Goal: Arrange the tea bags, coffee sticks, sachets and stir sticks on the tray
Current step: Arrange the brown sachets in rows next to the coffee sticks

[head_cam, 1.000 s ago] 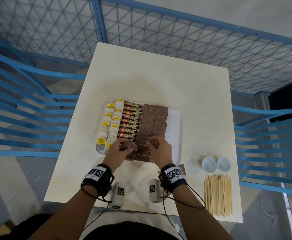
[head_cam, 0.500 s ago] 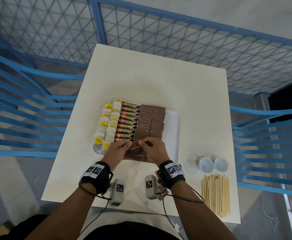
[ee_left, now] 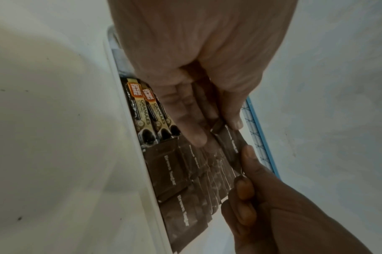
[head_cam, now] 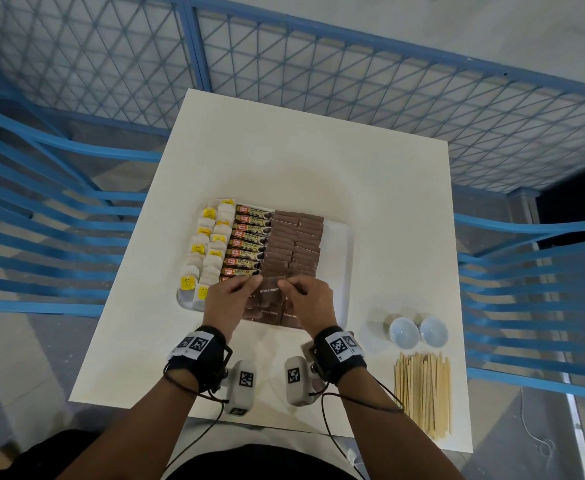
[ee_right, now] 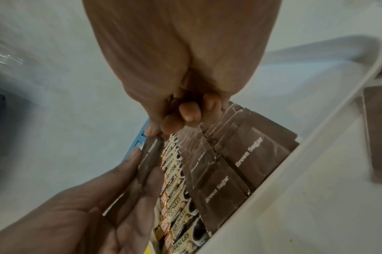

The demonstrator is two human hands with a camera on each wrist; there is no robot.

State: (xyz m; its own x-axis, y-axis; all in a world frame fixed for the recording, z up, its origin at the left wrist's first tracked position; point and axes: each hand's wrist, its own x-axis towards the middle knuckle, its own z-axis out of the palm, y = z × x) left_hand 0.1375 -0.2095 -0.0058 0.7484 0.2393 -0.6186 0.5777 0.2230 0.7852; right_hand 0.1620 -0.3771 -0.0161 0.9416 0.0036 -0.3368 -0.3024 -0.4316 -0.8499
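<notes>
Between both hands [head_cam: 270, 299], sachet [head_cam: 269, 289]

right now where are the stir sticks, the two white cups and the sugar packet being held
stir sticks [head_cam: 422, 393], head view, middle of the bundle
white cups [head_cam: 403, 332], head view, left cup's bowl
sugar packet [head_cam: 269, 289], head view, its printed face

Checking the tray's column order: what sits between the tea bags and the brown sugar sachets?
The head view shows a column of coffee sticks between the tea bags and the brown sugar sachets.
</notes>
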